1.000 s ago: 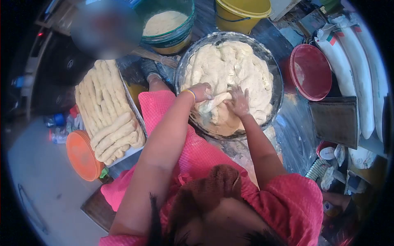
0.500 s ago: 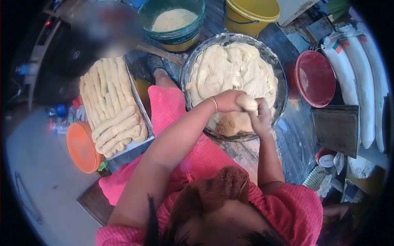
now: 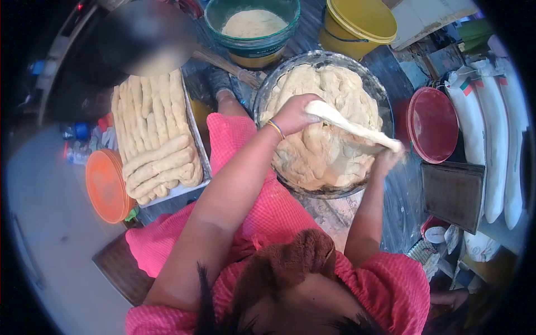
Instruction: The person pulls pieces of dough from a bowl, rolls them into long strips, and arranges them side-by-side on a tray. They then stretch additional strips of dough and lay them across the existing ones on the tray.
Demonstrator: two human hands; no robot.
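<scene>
A long strip of dough (image 3: pixel 354 127) is stretched between my two hands above a large round basin (image 3: pixel 389 100). My left hand (image 3: pixel 296 116), with bands at the wrist, is closed on the strip's left end. At the right end, near the basin's rim, my right hand (image 3: pixel 386 159) grips the dough, its fingers slightly blurred. A big lumpy mass of dough (image 3: pixel 312 84) fills the basin below. To the left, a tray (image 3: pixel 195 142) carries several dough ropes (image 3: pixel 148 111), most lying lengthwise and some laid crosswise at the near end.
Behind the basin stand a green bucket of flour (image 3: pixel 252 23) and a yellow bucket (image 3: pixel 363 25). A red bucket (image 3: pixel 432 125), a dark flat pan (image 3: pixel 452 195) and white sacks (image 3: pixel 472 117) are on the right. Orange lids (image 3: pixel 106 187) lie left of the tray.
My hands have moved apart, the left up and left, the right outward and right. The short dough piece between them is now a long stretched strip. The view has shifted slightly.
</scene>
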